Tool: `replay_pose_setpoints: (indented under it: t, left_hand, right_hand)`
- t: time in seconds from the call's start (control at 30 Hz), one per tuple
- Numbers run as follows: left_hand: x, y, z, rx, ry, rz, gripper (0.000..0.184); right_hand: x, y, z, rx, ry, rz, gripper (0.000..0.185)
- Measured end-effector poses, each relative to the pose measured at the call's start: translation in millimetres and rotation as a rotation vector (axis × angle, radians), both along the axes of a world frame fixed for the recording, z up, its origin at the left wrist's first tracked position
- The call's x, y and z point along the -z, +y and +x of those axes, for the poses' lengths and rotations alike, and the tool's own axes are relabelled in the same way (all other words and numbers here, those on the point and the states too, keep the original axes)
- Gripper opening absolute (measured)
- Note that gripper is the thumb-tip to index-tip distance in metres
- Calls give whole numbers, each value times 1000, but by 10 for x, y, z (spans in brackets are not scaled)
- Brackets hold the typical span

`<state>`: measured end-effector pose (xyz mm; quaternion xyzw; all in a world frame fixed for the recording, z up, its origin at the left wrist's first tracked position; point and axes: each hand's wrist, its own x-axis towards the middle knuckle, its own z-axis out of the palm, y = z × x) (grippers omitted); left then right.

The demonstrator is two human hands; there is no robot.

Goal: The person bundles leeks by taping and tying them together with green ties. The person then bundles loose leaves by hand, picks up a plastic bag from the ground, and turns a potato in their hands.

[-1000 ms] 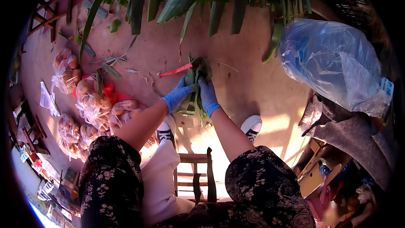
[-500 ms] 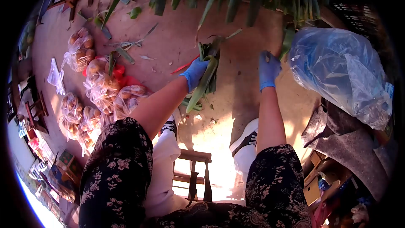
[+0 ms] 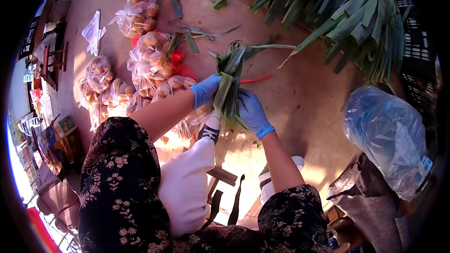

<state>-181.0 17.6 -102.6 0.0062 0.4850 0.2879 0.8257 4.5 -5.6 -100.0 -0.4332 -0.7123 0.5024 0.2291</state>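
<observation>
A bunch of loose green leek leaves [image 3: 228, 86] hangs over the floor in front of me. My left hand [image 3: 206, 90], in a blue glove, is closed on its left side. From the right, my right hand [image 3: 253, 112], also gloved in blue, has its fingers curled against the same leaves. Its fingertips are partly hidden behind them. A thin red strip [image 3: 256, 79] shows just above my right hand, to the right of the leaves.
Clear bags of round brown produce [image 3: 152, 61] sit at the left. Leeks tied in a bundle [image 3: 363, 28] lie at the upper right, beside a black crate [image 3: 415, 42]. A clear bluish plastic bag [image 3: 384, 131] lies below them. Leaf scraps [image 3: 191, 42] litter the floor.
My right hand has moved left from apart on the right and now holds the leek leaves together with my left hand. The view has turned to the right.
</observation>
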Motion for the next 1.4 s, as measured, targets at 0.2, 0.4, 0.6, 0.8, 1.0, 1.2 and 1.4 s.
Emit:
replay_pose_setpoints:
  t: [0.2, 0.4, 0.6, 0.8, 1.0, 1.2, 1.4]
  left_hand:
    - [-127, -668, -902, -454, 169, 69, 25]
    - [341, -1200, -1661, -664, 277, -63, 19]
    - [394, -1149, -1485, -421, 473, 6, 15]
    - [467, -1185, -1531, -471, 412, 39, 27]
    - [455, -1210, -1551, -495, 391, 66, 19]
    - [527, -1220, -1563, -474, 384, 50, 19]
    - [573, -1224, -1586, -426, 395, 55, 19]
  right_hand:
    - [-154, 51, -742, -210, -24, 1, 22]
    - [303, 1164, -1392, -112, -334, 450, 58]
    - [309, 1774, -1841, -207, -573, 113, 86]
    - [689, 1648, -1779, -316, -705, 148, 59]
    - [674, 1069, -729, 111, -392, -44, 21]
    - [302, -125, 204, 77, -560, -214, 23]
    - [554, -933, 101, -190, -927, -245, 32]
